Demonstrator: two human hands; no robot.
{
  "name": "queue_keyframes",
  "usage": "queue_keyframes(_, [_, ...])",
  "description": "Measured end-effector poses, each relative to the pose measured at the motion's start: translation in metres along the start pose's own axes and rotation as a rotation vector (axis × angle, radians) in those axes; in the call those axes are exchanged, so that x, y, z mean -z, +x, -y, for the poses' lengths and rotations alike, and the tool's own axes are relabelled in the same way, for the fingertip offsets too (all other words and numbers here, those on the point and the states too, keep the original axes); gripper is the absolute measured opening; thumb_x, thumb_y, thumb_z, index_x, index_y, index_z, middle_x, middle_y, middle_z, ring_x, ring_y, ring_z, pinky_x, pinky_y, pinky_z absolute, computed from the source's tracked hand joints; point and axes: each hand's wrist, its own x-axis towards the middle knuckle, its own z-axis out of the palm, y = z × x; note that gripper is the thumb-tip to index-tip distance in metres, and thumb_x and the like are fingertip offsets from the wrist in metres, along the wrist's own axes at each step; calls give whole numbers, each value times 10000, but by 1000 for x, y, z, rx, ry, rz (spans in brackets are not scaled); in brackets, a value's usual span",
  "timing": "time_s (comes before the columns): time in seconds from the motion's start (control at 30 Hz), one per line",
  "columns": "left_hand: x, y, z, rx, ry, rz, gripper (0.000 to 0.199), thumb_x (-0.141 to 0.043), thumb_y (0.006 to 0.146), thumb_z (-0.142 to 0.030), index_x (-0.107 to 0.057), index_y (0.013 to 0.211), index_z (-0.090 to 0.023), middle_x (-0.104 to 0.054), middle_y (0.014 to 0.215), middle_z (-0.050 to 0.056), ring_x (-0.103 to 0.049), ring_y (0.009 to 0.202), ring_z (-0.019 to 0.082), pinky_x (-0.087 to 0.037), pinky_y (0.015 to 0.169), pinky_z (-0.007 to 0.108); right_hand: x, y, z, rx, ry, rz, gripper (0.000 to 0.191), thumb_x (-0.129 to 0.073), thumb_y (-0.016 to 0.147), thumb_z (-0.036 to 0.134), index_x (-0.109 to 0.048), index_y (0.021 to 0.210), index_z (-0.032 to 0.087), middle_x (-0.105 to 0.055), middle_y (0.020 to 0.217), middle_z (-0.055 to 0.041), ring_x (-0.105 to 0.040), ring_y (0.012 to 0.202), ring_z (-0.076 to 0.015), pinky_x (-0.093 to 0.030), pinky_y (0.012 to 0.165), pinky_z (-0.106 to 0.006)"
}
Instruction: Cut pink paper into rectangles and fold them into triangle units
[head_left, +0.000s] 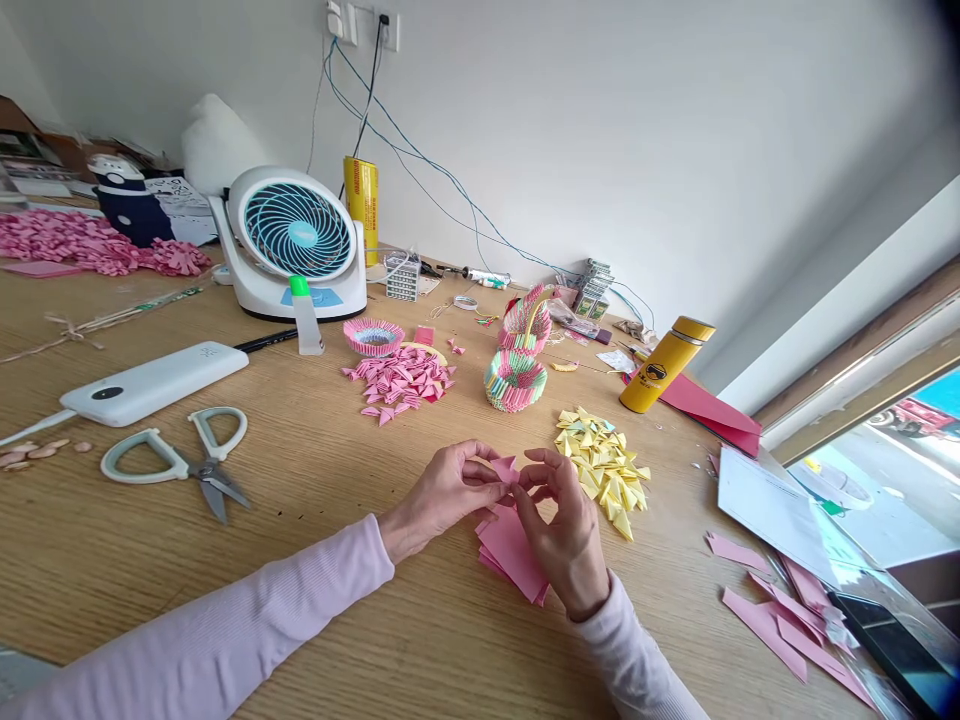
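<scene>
Paper, a small folded pink piece (505, 468), is held up between the two hands, above the wooden table (337, 610). Left hand (444, 497) pinches its left side, fingers bent. Right hand (562, 520) pinches its right side between thumb and forefinger, the other fingers curled and raised. Directly below lies a stack of pink sheets (517, 552), corners fanned unevenly, partly covered by the right hand.

Yellow folded pieces (606, 465) form a loose pile just beyond and beside the right hand, their nearest tips close to its wrist; side room there is narrow. Pink folded pieces (405, 380) lie beyond the left hand, with a strip of table top between. Striped paper bowl (515, 381) stands ahead of the hands, in front of a pink paper basket (527, 325). Yellow flask (664, 367) stands beyond the yellow pile, appearing tilted.

Scissors (204, 465) lie to the left, handles spread, blades pointing toward the near side; a wide stretch of wood separates them from the left hand. White power bank (157, 384) lies beyond them. Pink paper strips (780, 625) and a phone (892, 640) lie near the window side, well apart from the right hand.
</scene>
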Motion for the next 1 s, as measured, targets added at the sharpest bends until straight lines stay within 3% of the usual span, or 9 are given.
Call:
queue_keyframes(0.07, [0, -1, -1, -23, 43, 23, 431, -789, 675, -347, -551, 964, -136, -698, 876, 103, -696, 767, 226, -514, 531, 243, 0, 1, 0, 43, -56, -8, 331, -531, 851, 128, -456, 1157, 228, -652, 815, -18, -629, 702, -170, -518, 674, -319])
queue_keyframes(0.17, [0, -4, -7, -116, 286, 47, 382, -767, 690, -347, -611, 970, -141, -683, 912, 87, -654, 679, 167, -478, 536, 228, 5, 4, 0, 78, -125, 42, 338, -514, 847, 110, -459, 1156, 235, -651, 827, -20, -639, 745, -183, -513, 709, -323])
queue_keyframes(0.27, [-1, -6, -14, -270, 531, -3, 303, -720, 739, -348, -674, 974, -162, -680, 972, 76, -611, 692, 142, -471, 618, 236, 11, 6, 0, 107, -168, 118, 359, -510, 835, 94, -471, 1163, 235, -650, 837, -23, -641, 767, -195, -503, 737, -340])
queue_keyframes(0.33, [-1, -6, -15, -297, 589, -21, 241, -654, 802, -365, -701, 922, -161, -691, 920, 67, -604, 723, 153, -456, 631, 236, 13, 8, 0, 121, -161, 124, 359, -508, 837, 96, -479, 1168, 232, -643, 836, -24, -637, 772, -196, -500, 756, -351])
queue_keyframes(0.4, [0, -4, -13, -264, 542, -17, 249, -624, 828, -374, -711, 872, -146, -696, 832, 64, -614, 766, 172, -458, 654, 241, 13, 8, 1, 98, -108, 77, 319, -512, 854, 123, -494, 1156, 226, -627, 818, -24, -627, 753, -187, -507, 752, -349])
queue_keyframes(0.5, [0, -2, -8, -190, 321, 10, 292, -657, 805, -395, -697, 886, -117, -704, 860, 83, -639, 794, 188, -486, 671, 254, 9, 8, 1, -32, 93, 12, 246, -547, 879, 216, -520, 1123, 214, -612, 784, -24, -625, 712, -175, -533, 692, -328])
queue_keyframes(0.7, [-5, -6, -10, -70, 89, -20, 364, -680, 785, -432, -649, 958, -113, -699, 906, 112, -668, 805, 205, -500, 545, 219, 3, 8, 1, -363, 492, 45, 257, -647, 834, 402, -600, 962, 184, -684, 894, -72, -668, 725, -174, -547, 668, -304])
queue_keyframes(0.83, [-9, -8, -12, -70, 60, -28, 349, -684, 787, -417, -615, 952, -117, -697, 937, 115, -688, 829, 215, -529, 565, 226, 1, 8, 4, -425, 552, 42, 263, -676, 812, 415, -636, 886, 166, -695, 813, -54, -645, 688, -148, -507, 626, -253])
queue_keyframes(1.0, [-9, -7, -8, -113, 140, -39, 307, -656, 810, -407, -574, 908, -128, -686, 837, 76, -682, 739, 186, -532, 562, 234, 1, 6, 4, -436, 515, 31, 251, -671, 816, 409, -650, 867, 164, -692, 800, -47, -610, 664, -131, -472, 592, -236])
